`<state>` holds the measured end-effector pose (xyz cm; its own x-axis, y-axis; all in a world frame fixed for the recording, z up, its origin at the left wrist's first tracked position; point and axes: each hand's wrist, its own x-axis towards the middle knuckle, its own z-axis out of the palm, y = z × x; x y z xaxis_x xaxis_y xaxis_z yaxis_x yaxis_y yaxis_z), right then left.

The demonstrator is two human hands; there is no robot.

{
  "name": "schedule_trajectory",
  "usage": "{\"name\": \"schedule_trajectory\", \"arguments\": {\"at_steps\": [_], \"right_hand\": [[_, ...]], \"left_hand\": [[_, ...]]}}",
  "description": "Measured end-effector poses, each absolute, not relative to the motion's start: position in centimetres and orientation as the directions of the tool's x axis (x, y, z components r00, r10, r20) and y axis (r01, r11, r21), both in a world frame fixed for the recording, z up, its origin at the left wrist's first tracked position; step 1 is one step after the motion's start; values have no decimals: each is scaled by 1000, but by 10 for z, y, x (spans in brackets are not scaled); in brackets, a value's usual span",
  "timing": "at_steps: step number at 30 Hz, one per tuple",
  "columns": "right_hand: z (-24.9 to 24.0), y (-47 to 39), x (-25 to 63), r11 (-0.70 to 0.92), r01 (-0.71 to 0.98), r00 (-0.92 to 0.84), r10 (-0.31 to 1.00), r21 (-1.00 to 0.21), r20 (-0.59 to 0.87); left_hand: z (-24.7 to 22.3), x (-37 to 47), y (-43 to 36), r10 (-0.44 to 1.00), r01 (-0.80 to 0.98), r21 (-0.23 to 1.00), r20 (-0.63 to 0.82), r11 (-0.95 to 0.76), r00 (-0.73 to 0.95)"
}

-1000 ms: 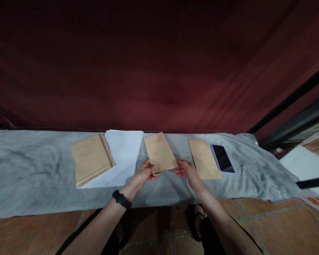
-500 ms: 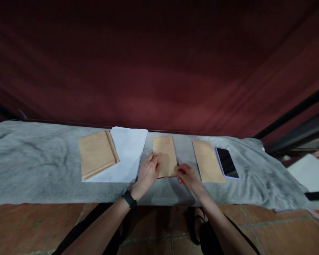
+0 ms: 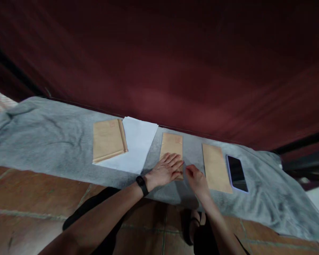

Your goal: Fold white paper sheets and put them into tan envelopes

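Observation:
A brown envelope (image 3: 172, 141) lies on the grey cloth near the middle. My left hand (image 3: 166, 170), with a black watch at the wrist, rests flat over its lower part, fingers spread. Just right of that envelope is my right hand (image 3: 196, 177), its fingers curled in; whether anything small is between them is hidden. Another brown envelope (image 3: 216, 168) lies further right. To the left, a stack of brown envelopes (image 3: 107, 138) overlaps white paper sheets (image 3: 139, 141).
A phone with a pale purple edge (image 3: 237, 173) lies at the right on the grey cloth (image 3: 55, 141). Dark red fabric (image 3: 159, 78) rises behind the cloth's far edge. Tiled floor (image 3: 37, 202) and my feet show below.
My left hand has gone from pinching the middle envelope to lying flat across it. My right hand has come off its lower right corner. The view has tilted.

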<state>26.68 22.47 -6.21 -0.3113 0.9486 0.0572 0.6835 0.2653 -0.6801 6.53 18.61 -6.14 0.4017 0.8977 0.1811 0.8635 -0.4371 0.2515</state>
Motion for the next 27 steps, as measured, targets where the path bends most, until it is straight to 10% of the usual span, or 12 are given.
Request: {"name": "schedule_trajectory", "arguments": {"at_steps": [16,27], "right_hand": [[-57,242,245,482,418,-569,800,-770,192],[-75,309,172,821,523,-832,550,-230,70]], "left_hand": [[-53,81,149,771,802,57,321,-595,549],[-44,82,138,786,830,-12,312,-558,533]]}}
